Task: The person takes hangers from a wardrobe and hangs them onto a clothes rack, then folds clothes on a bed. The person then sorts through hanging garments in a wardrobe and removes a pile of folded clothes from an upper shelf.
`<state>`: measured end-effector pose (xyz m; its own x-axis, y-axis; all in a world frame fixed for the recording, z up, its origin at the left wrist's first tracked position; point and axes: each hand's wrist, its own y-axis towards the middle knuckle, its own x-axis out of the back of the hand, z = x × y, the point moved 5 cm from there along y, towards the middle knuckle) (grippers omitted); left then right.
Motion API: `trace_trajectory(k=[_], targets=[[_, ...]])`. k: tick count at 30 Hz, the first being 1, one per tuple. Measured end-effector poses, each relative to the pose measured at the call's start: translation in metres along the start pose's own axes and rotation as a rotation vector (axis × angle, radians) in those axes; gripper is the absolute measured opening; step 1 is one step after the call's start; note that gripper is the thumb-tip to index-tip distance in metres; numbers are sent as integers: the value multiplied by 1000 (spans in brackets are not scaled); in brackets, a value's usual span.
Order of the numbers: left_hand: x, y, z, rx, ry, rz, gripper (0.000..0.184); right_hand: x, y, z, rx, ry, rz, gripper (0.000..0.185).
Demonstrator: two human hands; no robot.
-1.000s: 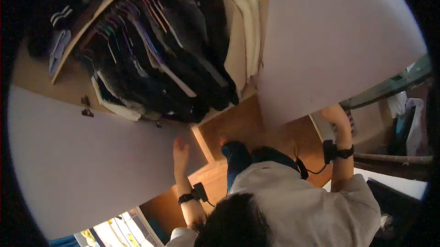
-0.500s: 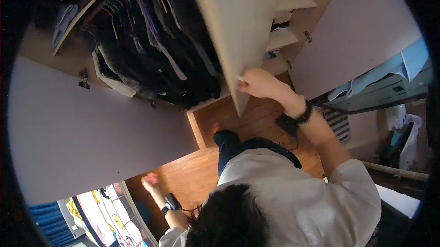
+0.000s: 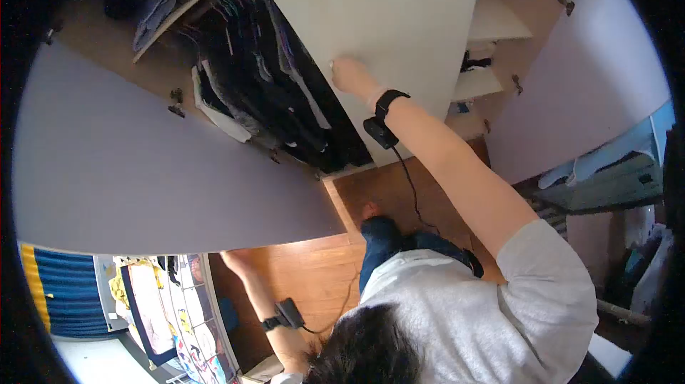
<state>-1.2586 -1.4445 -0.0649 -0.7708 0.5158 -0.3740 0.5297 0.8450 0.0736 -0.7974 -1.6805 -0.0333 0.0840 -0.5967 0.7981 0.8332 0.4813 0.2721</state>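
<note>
My right hand is closed on a small handle at the edge of the pale middle wardrobe door, which partly covers the hanging clothes. Dark garments and one white-edged garment hang on hangers to the left of that door. At the lower edge of the open left door is my left hand, its fingers hidden by the door or too small to make out. Each wrist wears a black strap with a small device.
Shelves with a few folded things show right of the middle door, beside an open right door. Folded jeans lie on the upper shelf. A patterned bed is at lower left, and a foot stands on the wooden floor.
My right hand has come from the far right onto the middle door's handle and moved left, swinging that door across the clothes. My left hand first went down, then slightly up to the left door's edge.
</note>
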Motion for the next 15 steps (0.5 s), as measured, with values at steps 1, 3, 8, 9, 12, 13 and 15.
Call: trace_trajectory(k=[1,3,8,9,12,13,15], targets=[[-42,-14,-4,-29,20,29,37,1,3,1,2,9,-7,16],[-79,-35,5,23,357,-19,34,0,5,1,1,27,-14,16],[-188,-17,57,64,481,236,30,4,-2,4,-11,-4,12,16],[-217,-7,62,32,543,365,30,12,-5,8,-3,-22,15,16],[-284,36,91,-89,635,457,34,34,-23,16,-59,132,-80,16],[-304,48,94,-132,692,449,37,24,-16,12,-97,78,-61,16],[-331,75,107,-144,690,431,38,1,-1,2,-181,-29,-19,16]])
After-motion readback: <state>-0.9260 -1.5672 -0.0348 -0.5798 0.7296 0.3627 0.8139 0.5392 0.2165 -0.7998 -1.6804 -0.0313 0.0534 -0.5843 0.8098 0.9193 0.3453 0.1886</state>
